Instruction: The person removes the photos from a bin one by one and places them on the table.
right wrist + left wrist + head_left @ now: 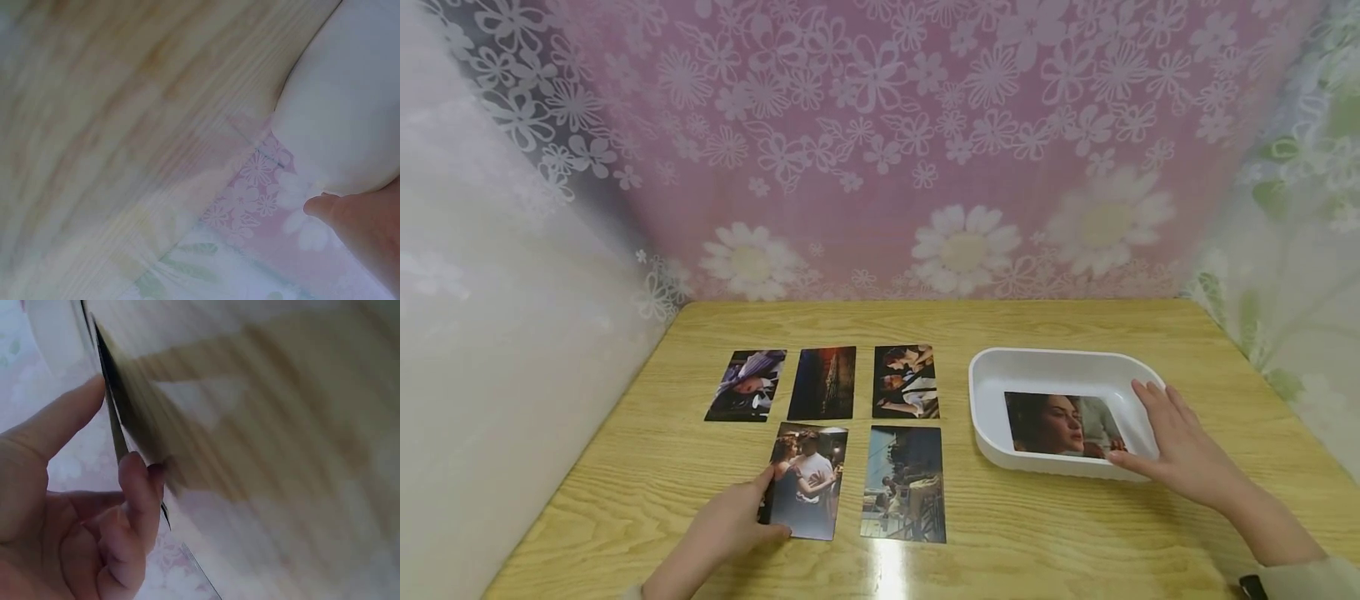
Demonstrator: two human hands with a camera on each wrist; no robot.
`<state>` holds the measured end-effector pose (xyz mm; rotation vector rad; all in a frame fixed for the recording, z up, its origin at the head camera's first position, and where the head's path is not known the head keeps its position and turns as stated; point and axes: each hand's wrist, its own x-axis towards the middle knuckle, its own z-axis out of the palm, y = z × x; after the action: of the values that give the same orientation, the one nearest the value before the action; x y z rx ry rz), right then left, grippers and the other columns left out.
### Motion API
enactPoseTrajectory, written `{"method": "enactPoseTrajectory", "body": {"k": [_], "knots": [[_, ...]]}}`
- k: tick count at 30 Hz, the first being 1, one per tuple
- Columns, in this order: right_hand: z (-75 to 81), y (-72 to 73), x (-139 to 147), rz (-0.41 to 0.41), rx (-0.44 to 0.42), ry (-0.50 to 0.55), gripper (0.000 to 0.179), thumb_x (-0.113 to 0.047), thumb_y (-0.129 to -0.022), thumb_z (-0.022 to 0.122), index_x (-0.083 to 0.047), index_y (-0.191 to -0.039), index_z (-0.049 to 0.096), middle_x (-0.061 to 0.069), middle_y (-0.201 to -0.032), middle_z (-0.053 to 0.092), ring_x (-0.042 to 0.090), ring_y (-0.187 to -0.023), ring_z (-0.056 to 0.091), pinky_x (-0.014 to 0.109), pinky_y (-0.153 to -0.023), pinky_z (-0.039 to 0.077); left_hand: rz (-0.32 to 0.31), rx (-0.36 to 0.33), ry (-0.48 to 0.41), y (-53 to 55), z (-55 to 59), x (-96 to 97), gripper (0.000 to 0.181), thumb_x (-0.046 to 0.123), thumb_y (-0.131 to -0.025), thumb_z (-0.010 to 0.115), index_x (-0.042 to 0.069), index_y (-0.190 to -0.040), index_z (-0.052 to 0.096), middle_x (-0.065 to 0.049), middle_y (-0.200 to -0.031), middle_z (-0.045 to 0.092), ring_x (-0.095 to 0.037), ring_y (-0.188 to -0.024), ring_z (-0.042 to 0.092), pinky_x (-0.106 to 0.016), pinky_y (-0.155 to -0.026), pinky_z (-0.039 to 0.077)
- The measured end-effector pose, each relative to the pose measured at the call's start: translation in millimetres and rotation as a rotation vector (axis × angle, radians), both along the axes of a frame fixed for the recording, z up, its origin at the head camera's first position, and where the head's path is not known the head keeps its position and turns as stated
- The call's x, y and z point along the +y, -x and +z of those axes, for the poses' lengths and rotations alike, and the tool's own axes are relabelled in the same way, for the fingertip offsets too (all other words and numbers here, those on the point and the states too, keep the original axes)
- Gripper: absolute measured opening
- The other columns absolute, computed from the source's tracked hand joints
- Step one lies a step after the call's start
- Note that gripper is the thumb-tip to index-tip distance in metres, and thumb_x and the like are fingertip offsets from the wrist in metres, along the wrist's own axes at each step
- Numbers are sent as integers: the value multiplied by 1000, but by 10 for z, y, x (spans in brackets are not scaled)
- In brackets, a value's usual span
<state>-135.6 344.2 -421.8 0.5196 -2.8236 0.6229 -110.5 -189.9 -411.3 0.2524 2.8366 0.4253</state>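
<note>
In the head view, my left hand (730, 521) pinches the left side of a glossy photo card (812, 500) showing a couple. The left wrist view shows this card nearly edge-on between the fingers (140, 500). On the right, my right hand (1191, 454) rests spread over the near right corner of a white plastic tray (992, 433), fingers fairly straight at its rim. Inside the tray lies a photo card (1052, 425) with a close-up portrait. The right wrist view catches part of the right hand (369, 225) against the tray's white side (350, 106).
Other photo cards lie on the wood-grain table (1015, 533): a purple-toned one (748, 383), a dark red-blue one (823, 383), one with two figures (906, 383), and a bluish scene (904, 487) beside the held card. A pink flowered backdrop (850, 167) rises behind.
</note>
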Motion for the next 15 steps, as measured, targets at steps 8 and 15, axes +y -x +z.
{"method": "enactPoseTrajectory", "body": {"k": [8, 15], "knots": [[1, 4, -1, 11, 17, -14, 99, -35, -74, 70, 1, -141, 6, 34, -136, 13, 37, -129, -10, 44, -101, -10, -32, -68, 63, 24, 11, 12, 89, 48, -59, 76, 0, -128, 46, -19, -100, 60, -33, -86, 58, -46, -64, 46], [13, 6, 9, 5, 26, -22, 100, -35, -74, 70, 1, -141, 5, 35, -135, 13, 37, -129, -9, 43, -101, -10, -39, -68, 83, 47, -22, 17, 90, 50, -59, 76, 2, -128, 46, -17, -98, 61, -33, -83, 58, -45, -59, 46]]}}
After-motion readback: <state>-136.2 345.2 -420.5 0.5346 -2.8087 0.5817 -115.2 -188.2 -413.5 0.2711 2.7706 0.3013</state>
